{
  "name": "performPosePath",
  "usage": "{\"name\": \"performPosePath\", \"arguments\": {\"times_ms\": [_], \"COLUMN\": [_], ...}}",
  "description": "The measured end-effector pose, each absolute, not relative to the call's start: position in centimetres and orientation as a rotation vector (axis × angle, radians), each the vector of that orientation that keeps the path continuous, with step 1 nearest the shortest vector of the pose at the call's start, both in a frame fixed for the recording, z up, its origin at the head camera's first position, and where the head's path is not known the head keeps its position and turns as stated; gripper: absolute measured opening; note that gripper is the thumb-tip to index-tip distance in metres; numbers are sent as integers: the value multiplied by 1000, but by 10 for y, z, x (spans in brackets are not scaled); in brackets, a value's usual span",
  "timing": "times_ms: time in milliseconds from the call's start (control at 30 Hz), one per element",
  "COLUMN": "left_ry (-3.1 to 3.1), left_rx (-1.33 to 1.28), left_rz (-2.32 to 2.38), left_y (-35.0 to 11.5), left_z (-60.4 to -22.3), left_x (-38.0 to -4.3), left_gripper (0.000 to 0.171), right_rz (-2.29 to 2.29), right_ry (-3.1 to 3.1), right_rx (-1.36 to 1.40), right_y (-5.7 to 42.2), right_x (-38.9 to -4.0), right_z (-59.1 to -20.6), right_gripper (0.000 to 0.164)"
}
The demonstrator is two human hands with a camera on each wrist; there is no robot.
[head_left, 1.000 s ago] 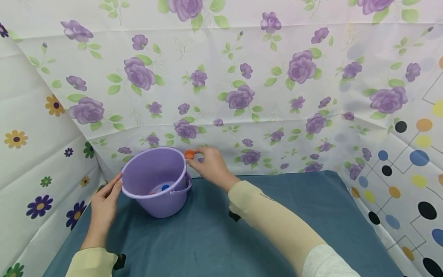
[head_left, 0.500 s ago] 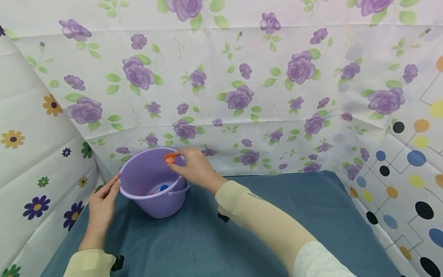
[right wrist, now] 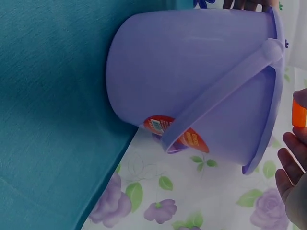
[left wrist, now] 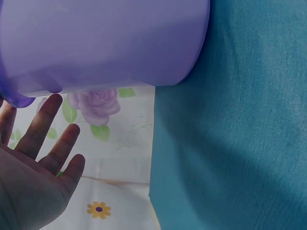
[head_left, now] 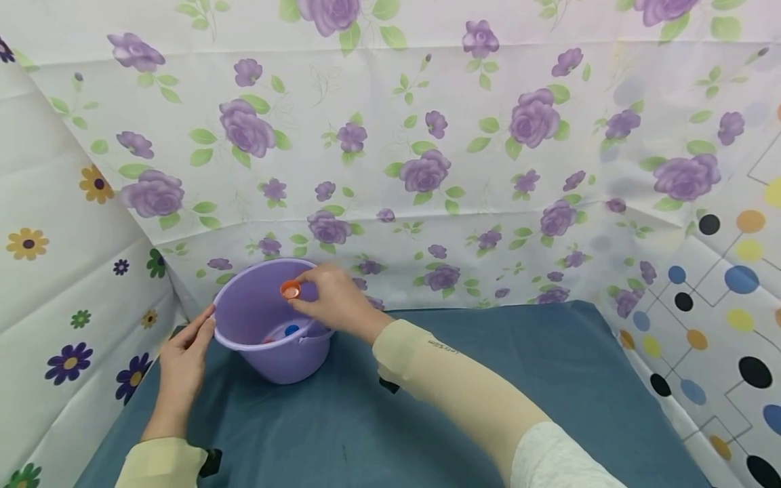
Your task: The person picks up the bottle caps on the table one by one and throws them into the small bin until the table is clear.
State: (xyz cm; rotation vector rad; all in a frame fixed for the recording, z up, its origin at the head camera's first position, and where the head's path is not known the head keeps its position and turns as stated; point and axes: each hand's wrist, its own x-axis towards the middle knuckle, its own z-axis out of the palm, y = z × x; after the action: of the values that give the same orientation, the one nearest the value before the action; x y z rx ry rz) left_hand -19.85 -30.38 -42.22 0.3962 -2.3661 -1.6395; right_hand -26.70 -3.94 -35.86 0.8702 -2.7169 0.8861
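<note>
A lilac bucket point(head_left: 285, 360) stands upright on the cloth, its mouth tilted toward the head view. My right hand point(head_left: 336, 302) pinches an orange bottle cap point(head_left: 290, 291) between thumb and fingers, over the bucket's mouth. The cap's hollow side shows in the head view; in the right wrist view its orange side point(right wrist: 298, 114) appears past the rim. My left hand point(head_left: 185, 359) touches the bucket's left rim with its fingertips. In the left wrist view its fingers point(left wrist: 42, 125) are spread and nearly straight. Inside the bucket lie a blue round piece point(head_left: 291, 330) and a partly hidden reddish piece point(head_left: 267, 341).
A dark teal cloth point(head_left: 427, 407) covers the table. Behind it hangs a white sheet point(head_left: 378, 183) with purple roses. Patterned sheets close in the left point(head_left: 43, 298) and right point(head_left: 726, 291) sides. The bucket's handle point(right wrist: 218, 96) hangs down on its right side.
My right hand has carried the orange bottle cap leftward, from beside the bucket's right rim to over its mouth, then slightly lower. The left hand and bucket stay in place.
</note>
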Motion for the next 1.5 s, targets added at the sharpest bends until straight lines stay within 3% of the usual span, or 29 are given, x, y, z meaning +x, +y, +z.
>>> {"name": "performPosePath", "arguments": {"times_ms": [1000, 1500], "left_ry": [-2364, -2363], "left_rx": [422, 425], "left_rz": [-1634, -1645], "left_y": [-305, -305], "left_z": [-423, -419], "left_x": [-200, -197], "left_gripper": [48, 48], "right_rz": [789, 920], "right_ry": [-2722, -2713], "right_rx": [1028, 865], "right_y": [-44, -1], "right_x": [-266, -272], "right_z": [-369, -364], "right_gripper": [36, 38]}}
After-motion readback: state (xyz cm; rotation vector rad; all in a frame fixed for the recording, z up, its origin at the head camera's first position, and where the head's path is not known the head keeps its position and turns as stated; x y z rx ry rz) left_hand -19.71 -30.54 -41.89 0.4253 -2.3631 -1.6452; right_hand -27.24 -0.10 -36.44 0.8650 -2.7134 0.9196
